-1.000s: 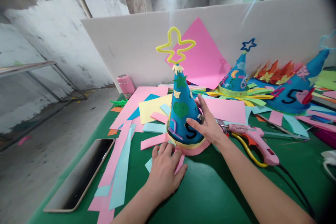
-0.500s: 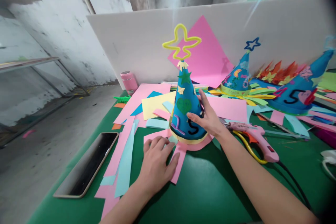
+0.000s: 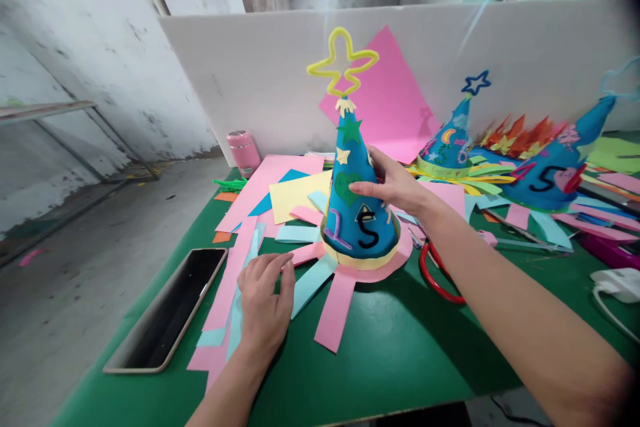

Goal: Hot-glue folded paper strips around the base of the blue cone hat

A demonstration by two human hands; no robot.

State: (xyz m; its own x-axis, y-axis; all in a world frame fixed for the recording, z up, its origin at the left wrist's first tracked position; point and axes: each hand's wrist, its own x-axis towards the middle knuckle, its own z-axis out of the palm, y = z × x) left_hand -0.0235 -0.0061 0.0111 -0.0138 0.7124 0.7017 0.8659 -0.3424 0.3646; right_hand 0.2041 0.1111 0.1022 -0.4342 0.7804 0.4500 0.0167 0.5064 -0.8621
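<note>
A blue cone party hat (image 3: 345,213) stands on the table, topped with a yellow pipe-cleaner star (image 3: 345,65). A green star, a green heart and a black "5" decorate its side. Paper strips fan out from its pink brim. My right hand (image 3: 395,180) is wrapped around the cone's right side, thumb in front. At the lower left, my left hand (image 3: 265,297) pinches the outer end of a pink paper strip (image 3: 307,253). A light blue strip (image 3: 314,283) and another pink strip (image 3: 336,310) lie in front of the hat.
Loose pink and blue paper lies left of the hat, beside a phone (image 3: 167,310). A pink bottle (image 3: 243,153) stands behind. Two blue hats, one with a star (image 3: 453,137) and one marked "5" (image 3: 555,167), stand at right. Red scissors handles (image 3: 440,277) lie near my right forearm.
My left hand has shifted left and closed on a pink strip's end. My right hand has moved higher on the cone, uncovering a small triangle. My right forearm now hides most of the glue gun.
</note>
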